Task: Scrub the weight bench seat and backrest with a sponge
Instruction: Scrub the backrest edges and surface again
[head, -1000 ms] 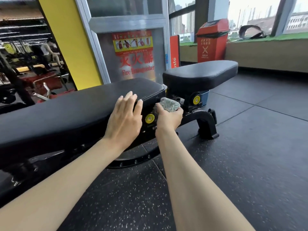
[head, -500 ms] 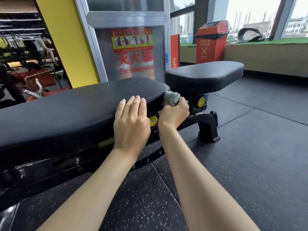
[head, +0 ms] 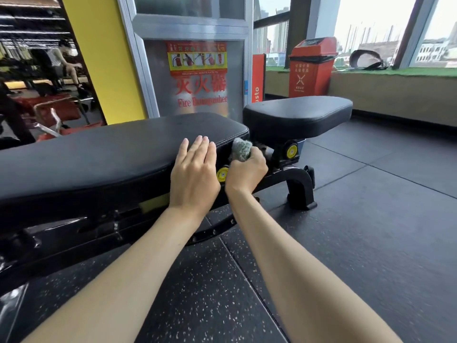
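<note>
The black padded backrest (head: 103,154) of the weight bench runs from the left edge to the centre. Its separate black seat pad (head: 298,113) sits to the right, across a narrow gap. My left hand (head: 194,175) lies flat with fingers together on the backrest's near right corner. My right hand (head: 247,170) is shut on a grey-green sponge (head: 241,148), which presses against the backrest's end face in the gap. Most of the sponge is hidden in my fist.
The bench's black frame foot (head: 300,189) with yellow knobs (head: 291,151) stands on speckled black rubber flooring (head: 371,219). Behind are a fire extinguisher cabinet (head: 197,78), a yellow pillar (head: 103,58), a red bin (head: 311,68), and a mirror showing a person at far left.
My right hand has carried the sponge up from beside the yellow knob to the backrest's end face. My left hand has slid slightly toward the pad's near edge.
</note>
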Demonstrator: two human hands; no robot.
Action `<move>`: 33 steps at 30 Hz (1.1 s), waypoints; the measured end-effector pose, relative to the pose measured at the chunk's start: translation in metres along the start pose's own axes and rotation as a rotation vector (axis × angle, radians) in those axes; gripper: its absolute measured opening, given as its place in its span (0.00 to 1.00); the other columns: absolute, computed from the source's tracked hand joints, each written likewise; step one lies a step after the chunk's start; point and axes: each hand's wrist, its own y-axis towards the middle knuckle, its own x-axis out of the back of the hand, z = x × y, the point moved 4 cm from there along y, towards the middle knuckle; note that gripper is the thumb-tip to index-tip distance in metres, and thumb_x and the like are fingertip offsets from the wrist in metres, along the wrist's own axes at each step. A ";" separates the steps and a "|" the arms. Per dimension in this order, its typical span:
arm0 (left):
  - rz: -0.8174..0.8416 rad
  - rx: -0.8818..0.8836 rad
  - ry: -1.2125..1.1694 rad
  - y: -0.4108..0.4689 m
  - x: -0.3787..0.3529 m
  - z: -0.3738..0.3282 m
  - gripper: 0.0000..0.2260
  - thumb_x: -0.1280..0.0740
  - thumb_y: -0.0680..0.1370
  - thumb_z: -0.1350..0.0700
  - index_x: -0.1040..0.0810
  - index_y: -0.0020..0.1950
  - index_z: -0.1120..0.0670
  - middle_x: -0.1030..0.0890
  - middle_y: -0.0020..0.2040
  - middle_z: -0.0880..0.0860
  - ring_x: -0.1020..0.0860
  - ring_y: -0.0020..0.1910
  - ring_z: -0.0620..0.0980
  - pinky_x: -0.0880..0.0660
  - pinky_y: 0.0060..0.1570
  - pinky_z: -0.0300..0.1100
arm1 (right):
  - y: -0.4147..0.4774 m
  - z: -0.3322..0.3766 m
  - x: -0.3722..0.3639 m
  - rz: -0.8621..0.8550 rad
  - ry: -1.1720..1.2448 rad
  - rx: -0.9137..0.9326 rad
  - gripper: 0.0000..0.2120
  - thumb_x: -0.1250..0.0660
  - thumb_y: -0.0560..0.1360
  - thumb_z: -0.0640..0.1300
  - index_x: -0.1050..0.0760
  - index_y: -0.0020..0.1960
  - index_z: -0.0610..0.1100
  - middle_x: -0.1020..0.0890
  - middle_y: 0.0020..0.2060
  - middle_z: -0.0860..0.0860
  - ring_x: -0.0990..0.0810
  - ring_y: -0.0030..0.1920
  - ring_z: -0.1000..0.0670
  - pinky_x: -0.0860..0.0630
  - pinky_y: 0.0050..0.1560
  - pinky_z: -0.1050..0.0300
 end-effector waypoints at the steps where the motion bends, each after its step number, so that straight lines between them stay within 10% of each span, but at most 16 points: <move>1: 0.010 0.009 -0.037 0.000 0.004 0.000 0.23 0.51 0.73 0.64 0.25 0.61 0.68 0.22 0.60 0.65 0.25 0.62 0.60 0.40 0.68 0.54 | -0.014 0.002 -0.001 0.028 -0.016 0.073 0.11 0.40 0.67 0.25 0.32 0.36 0.40 0.26 0.36 0.47 0.29 0.38 0.48 0.38 0.37 0.66; 5: 0.004 -0.013 -0.067 -0.016 0.029 0.006 0.23 0.51 0.74 0.67 0.32 0.69 0.68 0.33 0.70 0.66 0.37 0.72 0.61 0.47 0.72 0.55 | -0.035 0.010 0.004 0.230 -0.066 0.273 0.12 0.40 0.65 0.25 0.33 0.36 0.42 0.26 0.36 0.48 0.27 0.38 0.47 0.33 0.38 0.59; 11: 0.005 0.262 0.082 -0.064 0.063 0.076 0.24 0.47 0.81 0.52 0.42 0.75 0.62 0.46 0.77 0.61 0.50 0.76 0.56 0.63 0.71 0.53 | -0.013 0.016 0.003 0.086 -0.139 -0.058 0.09 0.37 0.73 0.31 0.34 0.45 0.42 0.24 0.45 0.49 0.25 0.46 0.48 0.31 0.47 0.60; 20: -0.079 0.388 -0.168 -0.105 0.072 0.120 0.25 0.53 0.82 0.55 0.53 0.77 0.59 0.54 0.77 0.53 0.57 0.77 0.48 0.63 0.74 0.44 | -0.116 0.035 -0.011 0.315 -0.099 0.394 0.15 0.39 0.66 0.25 0.36 0.41 0.42 0.28 0.41 0.50 0.32 0.42 0.49 0.40 0.38 0.62; 26: -0.141 0.536 -0.127 -0.122 0.067 0.127 0.31 0.44 0.76 0.69 0.54 0.77 0.62 0.55 0.77 0.59 0.57 0.77 0.55 0.58 0.73 0.52 | -0.084 0.022 -0.006 0.119 -0.111 0.141 0.11 0.36 0.72 0.30 0.35 0.45 0.43 0.26 0.46 0.46 0.26 0.49 0.43 0.38 0.43 0.63; 33: -0.102 0.573 0.037 -0.145 0.070 0.150 0.42 0.43 0.66 0.75 0.59 0.76 0.62 0.52 0.74 0.58 0.51 0.76 0.59 0.55 0.72 0.58 | -0.183 0.047 -0.028 0.392 -0.006 0.462 0.18 0.38 0.64 0.23 0.35 0.42 0.44 0.30 0.41 0.53 0.30 0.43 0.48 0.39 0.38 0.64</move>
